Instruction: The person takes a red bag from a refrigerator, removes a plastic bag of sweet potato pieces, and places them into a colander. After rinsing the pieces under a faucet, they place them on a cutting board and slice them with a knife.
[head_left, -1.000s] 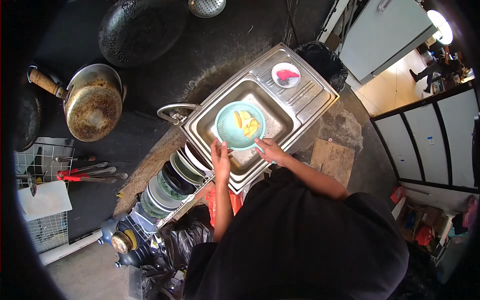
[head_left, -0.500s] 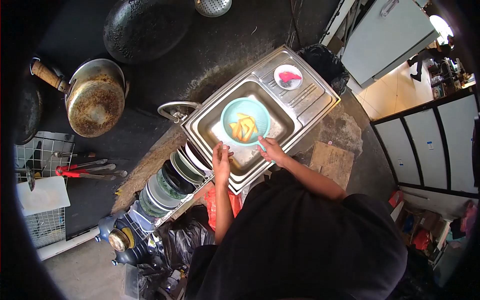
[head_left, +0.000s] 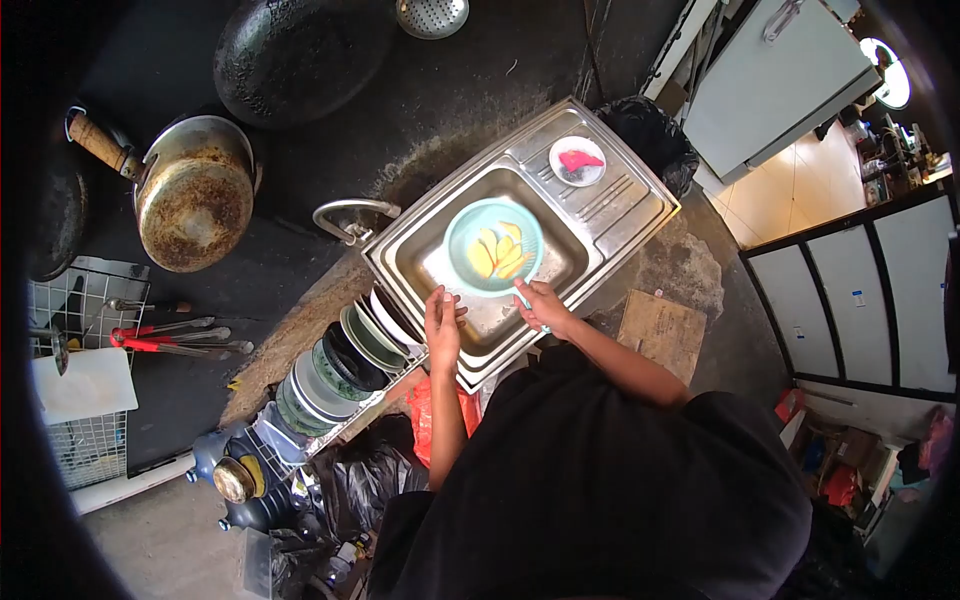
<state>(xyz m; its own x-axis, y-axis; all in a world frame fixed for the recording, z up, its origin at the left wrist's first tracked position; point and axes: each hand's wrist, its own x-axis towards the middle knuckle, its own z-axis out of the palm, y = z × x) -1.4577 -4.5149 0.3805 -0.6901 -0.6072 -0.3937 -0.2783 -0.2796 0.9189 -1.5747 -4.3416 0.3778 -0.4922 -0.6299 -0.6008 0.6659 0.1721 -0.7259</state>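
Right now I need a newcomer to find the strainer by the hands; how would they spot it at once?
Look for the metal sink with the curved tap. Over its basin, the right hand grips the handle of a round, pale green strainer. It holds yellow slices, unlike the smaller white dish nearby, which holds something pink.

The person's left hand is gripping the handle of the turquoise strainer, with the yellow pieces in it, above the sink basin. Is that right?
Not quite: the head view shows the right hand gripping the handle. The turquoise strainer does have the yellow pieces in it, above the sink basin.
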